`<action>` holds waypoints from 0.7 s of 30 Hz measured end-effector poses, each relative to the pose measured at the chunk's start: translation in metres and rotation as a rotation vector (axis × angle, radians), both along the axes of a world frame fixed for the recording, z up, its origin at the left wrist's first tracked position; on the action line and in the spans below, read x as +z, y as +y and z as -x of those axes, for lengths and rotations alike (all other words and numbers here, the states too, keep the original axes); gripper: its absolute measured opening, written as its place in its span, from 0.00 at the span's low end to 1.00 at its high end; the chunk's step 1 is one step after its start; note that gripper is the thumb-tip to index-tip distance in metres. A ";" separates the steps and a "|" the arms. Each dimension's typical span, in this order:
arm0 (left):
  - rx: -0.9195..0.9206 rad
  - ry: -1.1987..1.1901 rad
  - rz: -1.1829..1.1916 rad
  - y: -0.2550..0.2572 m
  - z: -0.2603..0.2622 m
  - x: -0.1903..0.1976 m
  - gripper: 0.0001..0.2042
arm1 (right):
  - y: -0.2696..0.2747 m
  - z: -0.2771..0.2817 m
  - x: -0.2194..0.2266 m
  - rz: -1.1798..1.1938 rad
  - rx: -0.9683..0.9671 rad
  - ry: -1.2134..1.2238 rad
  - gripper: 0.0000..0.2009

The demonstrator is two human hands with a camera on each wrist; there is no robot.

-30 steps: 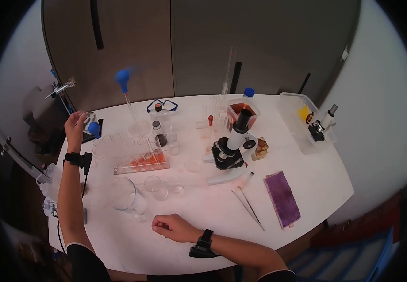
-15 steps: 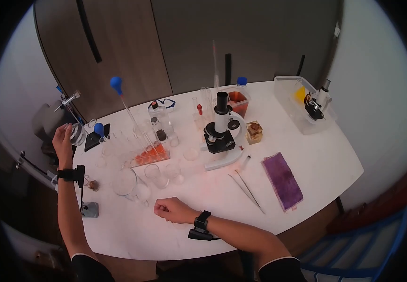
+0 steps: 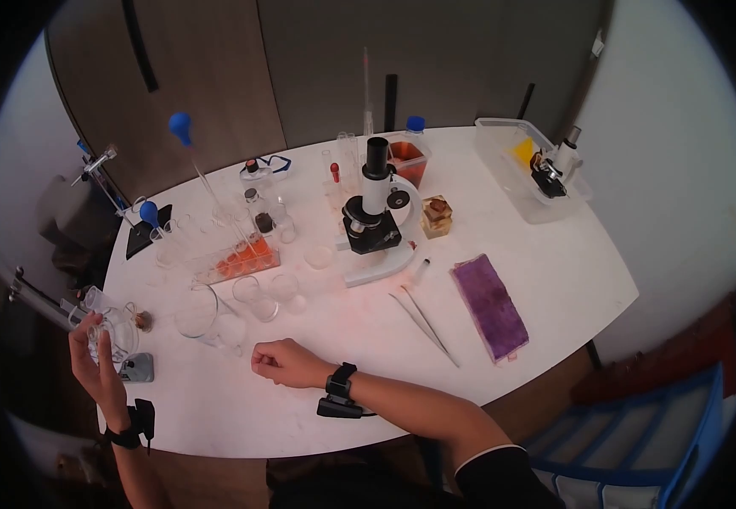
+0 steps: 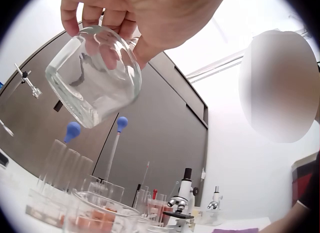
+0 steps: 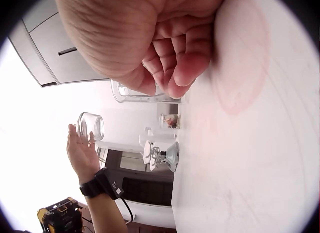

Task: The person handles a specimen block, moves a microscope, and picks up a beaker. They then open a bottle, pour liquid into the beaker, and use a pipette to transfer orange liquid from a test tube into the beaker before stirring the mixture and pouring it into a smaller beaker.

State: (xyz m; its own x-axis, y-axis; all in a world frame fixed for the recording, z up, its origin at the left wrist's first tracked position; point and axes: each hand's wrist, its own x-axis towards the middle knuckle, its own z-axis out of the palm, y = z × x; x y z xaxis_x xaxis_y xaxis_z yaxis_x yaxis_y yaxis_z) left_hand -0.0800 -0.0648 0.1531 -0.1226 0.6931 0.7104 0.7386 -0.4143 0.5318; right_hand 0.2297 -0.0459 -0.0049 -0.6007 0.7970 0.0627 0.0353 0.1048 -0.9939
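Observation:
My left hand (image 3: 101,369) is at the left edge of the table and grips a clear glass jar (image 4: 95,77), raised off the tabletop. The fingers wrap one end of it, and in the left wrist view it hangs tilted. Below and beside it in the head view stand a small grey device (image 3: 136,367) and a little jar with brown contents (image 3: 143,321). My right hand (image 3: 292,363) rests on the table near the front, its fingers loosely curled around nothing. A large glass beaker (image 3: 196,312) stands just beyond it to the left.
Behind the beaker is a rack (image 3: 245,259) of tubes with orange liquid. A microscope (image 3: 374,208) stands mid-table, with tweezers (image 3: 426,327) and a purple cloth (image 3: 488,305) to the right. A clamp stand (image 3: 101,165) is at back left, a plastic bin (image 3: 512,191) at back right.
My left hand has come from the back left toward the near left edge, carrying the glass jar. The right hand stays resting on the table, while the head view has shifted.

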 end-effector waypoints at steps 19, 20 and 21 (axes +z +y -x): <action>-0.305 -0.340 0.244 -0.058 -0.047 -0.071 0.10 | -0.009 -0.059 0.120 -0.334 0.167 -0.440 0.18; -0.324 -0.347 0.267 -0.055 -0.047 -0.073 0.10 | -0.012 -0.076 0.130 -0.362 0.146 -0.458 0.19; -0.360 -0.321 0.291 -0.053 -0.043 -0.076 0.10 | -0.016 -0.094 0.143 -0.331 0.094 -0.475 0.18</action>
